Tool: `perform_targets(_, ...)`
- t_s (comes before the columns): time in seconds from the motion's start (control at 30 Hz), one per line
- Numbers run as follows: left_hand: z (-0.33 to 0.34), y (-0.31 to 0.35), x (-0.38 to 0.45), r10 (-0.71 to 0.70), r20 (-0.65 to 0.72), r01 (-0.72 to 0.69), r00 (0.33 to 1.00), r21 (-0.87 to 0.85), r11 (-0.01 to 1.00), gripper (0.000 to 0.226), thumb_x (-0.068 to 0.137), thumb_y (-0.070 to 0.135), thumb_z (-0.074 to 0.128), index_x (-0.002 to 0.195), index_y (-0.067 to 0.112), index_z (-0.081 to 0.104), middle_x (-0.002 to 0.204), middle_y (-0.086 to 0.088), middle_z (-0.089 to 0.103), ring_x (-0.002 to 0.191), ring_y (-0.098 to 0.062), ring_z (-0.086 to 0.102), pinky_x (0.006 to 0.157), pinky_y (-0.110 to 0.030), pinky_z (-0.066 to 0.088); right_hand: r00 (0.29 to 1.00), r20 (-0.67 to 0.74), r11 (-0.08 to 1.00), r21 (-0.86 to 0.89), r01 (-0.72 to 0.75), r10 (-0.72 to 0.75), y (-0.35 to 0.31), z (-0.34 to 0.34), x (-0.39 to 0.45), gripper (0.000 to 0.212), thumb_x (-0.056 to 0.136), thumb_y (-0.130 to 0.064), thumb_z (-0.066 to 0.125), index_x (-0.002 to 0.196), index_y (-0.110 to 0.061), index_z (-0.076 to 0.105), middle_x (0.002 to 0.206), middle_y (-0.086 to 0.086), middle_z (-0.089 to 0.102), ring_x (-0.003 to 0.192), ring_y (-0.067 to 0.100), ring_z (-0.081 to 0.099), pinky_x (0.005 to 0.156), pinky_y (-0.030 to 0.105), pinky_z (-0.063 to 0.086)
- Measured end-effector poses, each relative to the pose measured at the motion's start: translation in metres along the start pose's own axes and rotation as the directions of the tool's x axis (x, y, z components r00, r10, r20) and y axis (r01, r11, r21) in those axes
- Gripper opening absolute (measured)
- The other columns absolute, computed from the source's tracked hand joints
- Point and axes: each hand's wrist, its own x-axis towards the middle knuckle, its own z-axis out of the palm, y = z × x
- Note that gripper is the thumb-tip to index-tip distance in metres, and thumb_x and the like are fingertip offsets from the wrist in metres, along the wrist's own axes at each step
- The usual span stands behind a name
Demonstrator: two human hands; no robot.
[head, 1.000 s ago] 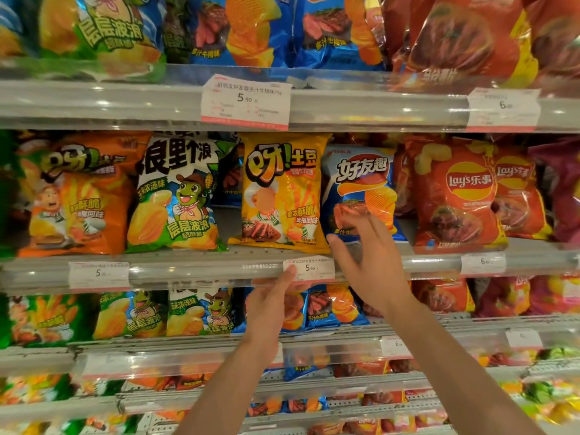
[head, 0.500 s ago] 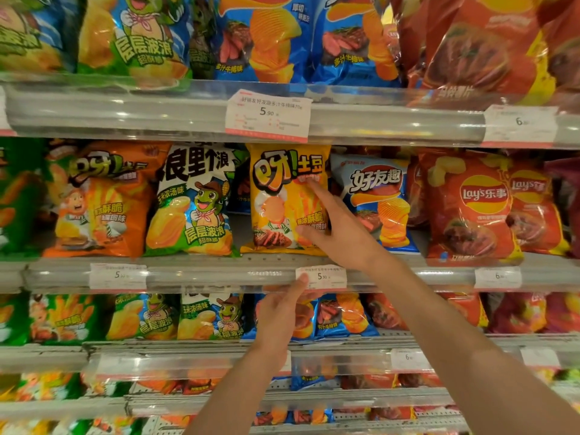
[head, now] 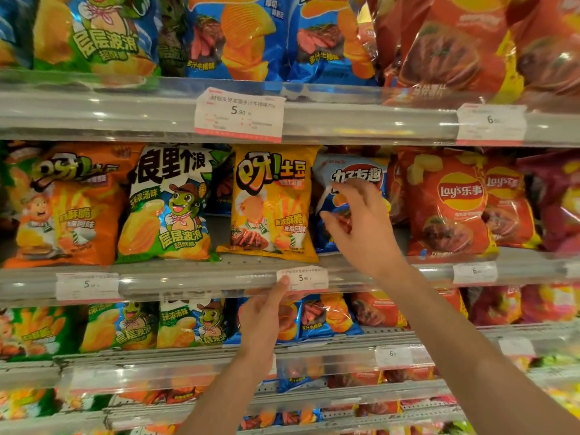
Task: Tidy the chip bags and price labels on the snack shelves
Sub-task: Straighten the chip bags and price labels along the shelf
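Note:
On the middle shelf a yellow chip bag (head: 271, 202) stands upright, with a blue chip bag (head: 351, 171) just right of it. My right hand (head: 361, 227) grips the front of the blue bag, thumb low and fingers high, and the bag's left side is creased. Below it a small white 5.90 price label (head: 306, 277) sits in the shelf's clear rail (head: 188, 281). My left hand (head: 266, 315) pinches that label at its left end, thumb on the front. The fingers behind the rail are hidden.
Orange (head: 62, 208) and green-and-white (head: 166, 205) bags stand to the left, red Lay's bags (head: 448, 202) to the right. A large 5.90 label (head: 240, 114) hangs tilted on the top rail. More labels (head: 88, 285) and bag rows fill the shelves above and below.
My right hand has moved right, from the yellow bag onto the blue bag. My left hand has stayed on the 5.90 label. The view has moved closer.

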Motion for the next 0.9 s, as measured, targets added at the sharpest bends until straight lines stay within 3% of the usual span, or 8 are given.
perform_targets(0.07,0.003,-0.003,0.000,0.018,-0.017,-0.018,1.000,-0.021,1.000,0.035,0.088,0.047,0.072,0.079,0.016,0.084,0.099,-0.036,0.070,0.068,-0.027,0.052,0.075,-0.040,0.043,0.994,-0.074,0.992,-0.088,-0.089,0.082,0.020,-0.008,-0.007,0.052,0.092,-0.038,0.068,0.137,-0.016,0.056,0.139,0.018,0.047,0.127,0.038,0.047,0.103,0.053,0.044)
perform_targets(0.23,0.009,-0.007,0.001,0.044,-0.031,-0.046,0.999,-0.095,0.994,0.041,0.072,0.054,0.075,0.077,0.014,0.083,0.096,-0.038,0.068,0.068,-0.026,0.051,0.071,-0.041,0.041,0.969,0.040,0.965,-0.111,-0.239,0.245,0.037,-0.008,-0.026,0.074,0.090,-0.048,0.070,0.153,-0.023,0.039,0.152,0.024,0.035,0.139,0.043,0.034,0.111,0.057,0.038)
perform_targets(0.37,0.008,-0.005,0.000,0.063,-0.016,-0.064,0.998,-0.045,0.997,0.031,0.090,0.043,0.069,0.072,0.021,0.083,0.085,-0.036,0.067,0.067,-0.028,0.048,0.076,-0.043,0.041,0.941,0.051,0.942,-0.059,-0.330,0.333,0.031,0.000,-0.026,0.078,0.090,-0.050,0.069,0.155,-0.023,0.036,0.157,0.025,0.027,0.144,0.042,0.025,0.117,0.053,0.029)
perform_targets(0.43,0.006,-0.004,0.001,0.067,-0.013,-0.067,0.998,-0.020,0.998,0.034,0.093,0.039,0.068,0.069,0.019,0.082,0.078,-0.036,0.064,0.067,-0.028,0.048,0.069,-0.042,0.041,0.952,0.051,0.953,-0.046,-0.300,0.302,0.031,0.001,-0.024,0.077,0.090,-0.048,0.070,0.155,-0.021,0.037,0.158,0.023,0.028,0.142,0.042,0.028,0.116,0.053,0.032)
perform_targets(0.5,0.004,-0.003,0.001,0.062,-0.012,-0.062,0.998,-0.021,0.998,0.036,0.092,0.038,0.069,0.067,0.015,0.081,0.069,-0.024,0.063,0.066,-0.028,0.048,0.065,-0.039,0.040,0.966,0.054,0.966,-0.066,-0.249,0.253,0.031,0.003,-0.022,0.077,0.091,-0.047,0.069,0.155,-0.019,0.037,0.160,0.021,0.026,0.143,0.042,0.027,0.116,0.052,0.031)
perform_targets(0.6,0.004,-0.003,0.000,0.060,-0.006,-0.060,0.998,-0.013,0.998,0.035,0.092,0.039,0.069,0.071,0.014,0.082,0.070,-0.020,0.064,0.070,-0.030,0.049,0.070,-0.042,0.040,0.968,0.115,0.970,-0.123,-0.210,0.224,0.035,0.005,-0.018,0.078,0.095,-0.051,0.062,0.158,-0.018,0.030,0.164,0.018,0.021,0.147,0.042,0.021,0.118,0.053,0.025)
perform_targets(0.73,0.003,-0.002,-0.001,0.047,-0.011,-0.047,0.999,-0.011,0.999,0.034,0.091,0.040,0.070,0.070,0.016,0.082,0.069,-0.017,0.065,0.066,-0.028,0.050,0.075,-0.042,0.042,0.970,0.173,0.966,-0.220,-0.132,0.172,0.040,0.005,-0.018,0.085,0.096,-0.062,0.049,0.162,-0.023,0.012,0.169,0.016,0.006,0.155,0.041,0.005,0.122,0.055,0.018)
perform_targets(0.9,0.003,0.000,-0.003,0.044,-0.005,-0.044,0.999,-0.003,0.999,0.036,0.087,0.042,0.071,0.064,0.016,0.080,0.058,-0.011,0.061,0.063,-0.027,0.048,0.068,-0.040,0.041,0.938,0.285,0.970,-0.195,-0.146,0.198,0.038,0.009,-0.018,0.086,0.098,-0.063,0.040,0.161,-0.029,-0.008,0.169,0.012,-0.012,0.155,0.035,-0.012,0.125,0.049,0.006)
